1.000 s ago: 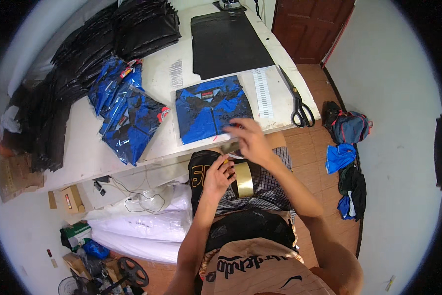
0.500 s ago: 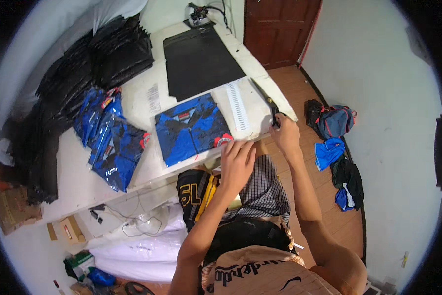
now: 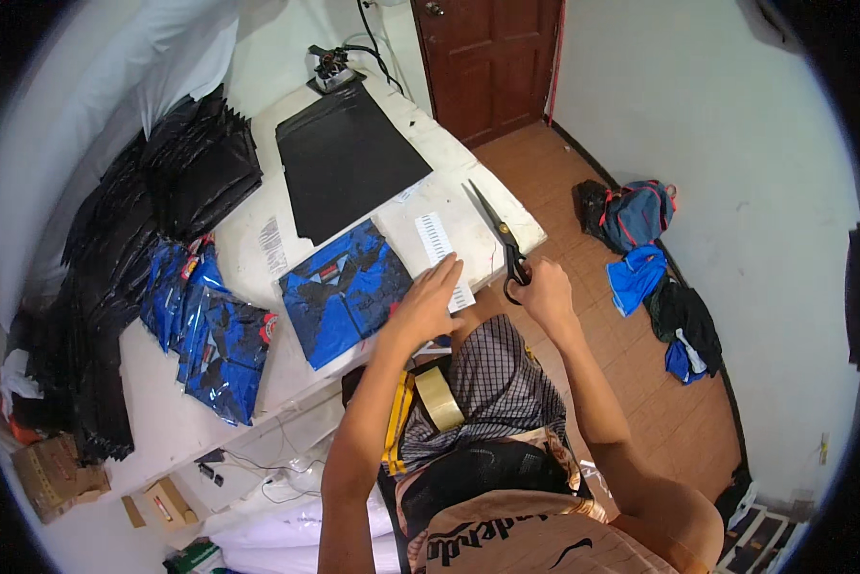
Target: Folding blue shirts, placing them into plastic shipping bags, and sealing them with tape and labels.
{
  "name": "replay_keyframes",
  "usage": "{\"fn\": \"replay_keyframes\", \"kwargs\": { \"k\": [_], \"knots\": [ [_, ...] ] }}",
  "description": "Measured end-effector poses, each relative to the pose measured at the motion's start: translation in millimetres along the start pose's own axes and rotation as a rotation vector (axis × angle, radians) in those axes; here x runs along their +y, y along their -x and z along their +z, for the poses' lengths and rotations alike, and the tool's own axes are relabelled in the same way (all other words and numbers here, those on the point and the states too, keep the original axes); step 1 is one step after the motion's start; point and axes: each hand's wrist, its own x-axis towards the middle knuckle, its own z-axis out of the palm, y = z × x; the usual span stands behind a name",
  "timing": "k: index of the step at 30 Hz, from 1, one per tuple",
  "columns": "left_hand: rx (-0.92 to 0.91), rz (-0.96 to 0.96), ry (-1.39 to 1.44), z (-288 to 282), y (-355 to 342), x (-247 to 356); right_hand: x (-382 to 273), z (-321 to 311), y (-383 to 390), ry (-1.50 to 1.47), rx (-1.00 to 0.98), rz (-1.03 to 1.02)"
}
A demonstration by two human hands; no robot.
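Observation:
My right hand [image 3: 545,293] is closed round the handles of black scissors [image 3: 505,231], whose blades point away over the table's right edge. A strip of white printed labels [image 3: 433,234] lies under the stretched fingers of my left hand [image 3: 428,301], its near end reaching the table's front edge. I cannot make out whether my left thumb pinches the strip. Left of that hand is a folded blue and black shirt [image 3: 339,304] in clear plastic, its red round tag partly covered. A flat black plastic bag [image 3: 349,158] lies beyond the shirt.
Several bagged blue shirts [image 3: 224,349] lie to the left, beside stacked black bags [image 3: 196,182]. An iron [image 3: 332,69] stands at the table's far end. A tape roll [image 3: 440,400] rests on my lap. A backpack [image 3: 639,215] and clothes [image 3: 638,277] lie on the floor.
My right hand has lifted the scissors off the table's edge. The label strip has come nearer, and my left hand has gone from the table's edge onto it. The view has shifted.

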Motion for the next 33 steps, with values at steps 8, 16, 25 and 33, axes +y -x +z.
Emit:
{"fn": "replay_keyframes", "kwargs": {
  "k": [8, 16, 25, 33],
  "knots": [
    [0.438, 0.105, 0.011, 20.5, 37.4, 18.6, 30.9, 13.8, 39.1, -0.99, -0.241, 0.313],
    [0.39, -0.176, 0.91, 16.5, 86.1, 24.1, -3.8, 32.0, 57.0, -1.387, -0.111, 0.415],
    [0.617, -0.154, 1.841, -2.6, 119.4, 54.2, -53.3, 8.5, 66.2, -1.636, 0.019, 0.487],
    [0.4, -0.292, 1.562, 44.5, 88.9, 79.6, -75.9, 19.2, 94.4, -1.627, 0.1, 0.356]
  ]
}}
